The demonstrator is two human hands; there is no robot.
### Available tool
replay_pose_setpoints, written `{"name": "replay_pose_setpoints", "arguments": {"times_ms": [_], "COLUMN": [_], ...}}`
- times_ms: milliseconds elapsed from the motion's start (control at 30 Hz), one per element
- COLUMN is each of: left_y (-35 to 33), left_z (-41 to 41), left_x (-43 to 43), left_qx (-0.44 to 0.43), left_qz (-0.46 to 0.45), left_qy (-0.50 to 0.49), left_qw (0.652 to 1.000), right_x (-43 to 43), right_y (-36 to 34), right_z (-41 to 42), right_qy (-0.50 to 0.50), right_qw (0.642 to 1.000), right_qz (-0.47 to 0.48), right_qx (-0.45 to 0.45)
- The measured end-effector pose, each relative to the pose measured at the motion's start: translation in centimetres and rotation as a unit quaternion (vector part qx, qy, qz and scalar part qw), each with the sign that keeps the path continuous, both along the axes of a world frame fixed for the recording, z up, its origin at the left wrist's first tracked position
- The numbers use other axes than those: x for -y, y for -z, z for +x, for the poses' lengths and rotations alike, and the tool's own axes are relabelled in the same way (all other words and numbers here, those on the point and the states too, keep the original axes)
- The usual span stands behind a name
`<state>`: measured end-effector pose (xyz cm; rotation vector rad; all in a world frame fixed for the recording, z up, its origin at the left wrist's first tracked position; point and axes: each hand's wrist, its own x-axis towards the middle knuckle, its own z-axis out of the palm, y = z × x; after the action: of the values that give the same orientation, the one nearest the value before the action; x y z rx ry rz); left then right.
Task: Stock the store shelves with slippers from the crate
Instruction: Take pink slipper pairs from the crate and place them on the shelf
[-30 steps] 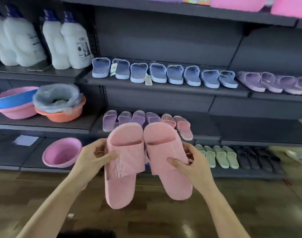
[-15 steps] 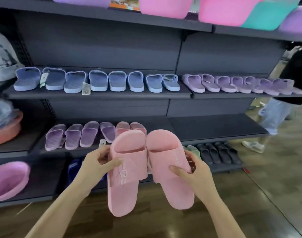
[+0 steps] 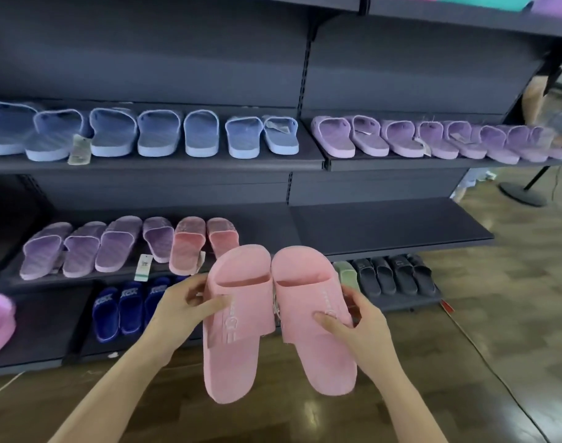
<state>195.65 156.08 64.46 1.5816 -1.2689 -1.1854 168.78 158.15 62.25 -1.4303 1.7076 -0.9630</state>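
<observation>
While left hand [image 3: 180, 306] grips one pink slipper [image 3: 238, 362], right hand [image 3: 358, 326] its twin [image 3: 321, 362] (possibly tagged).

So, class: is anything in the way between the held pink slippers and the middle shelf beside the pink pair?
Nothing visible. The held pink slippers hang in front of the middle shelf, whose stretch right of the shelved pink pair lies bare.
</observation>
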Motion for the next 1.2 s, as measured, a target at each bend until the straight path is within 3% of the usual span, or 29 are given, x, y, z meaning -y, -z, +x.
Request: {"name": "replay_pose_setpoints", "arguments": {"times_ms": [467, 800, 967, 1200], "left_y": [3.3, 10.0, 13.7, 19.1], "left_z": [-2.0, -3.5, -4.1, -5.4], "left_x": [16.0, 23.0, 27.5, 37.1], "left_qx": [-0.067, -0.13, -0.148, -0.097], "left_qz": [0.034, 0.132, 0.139, 0.115], "left_qy": [-0.022, -0.098, -0.139, -0.176], "left_qw": [0.997, 0.978, 0.969, 0.973], "right_x": [16.0, 24.6, 30.3, 39.8], "right_y": [1.3, 5.8, 10.0, 16.6], "right_z": [-1.0, -1.5, -1.9, -1.7], "right_qy": [-0.021, -0.034, -0.034, -0.013], "right_qw": [0.998, 0.991, 0.991, 0.992], "right_qz": [0.036, 0.087, 0.107, 0.127], "right_qx": [-0.054, -0.092, -0.067, -0.01]}}
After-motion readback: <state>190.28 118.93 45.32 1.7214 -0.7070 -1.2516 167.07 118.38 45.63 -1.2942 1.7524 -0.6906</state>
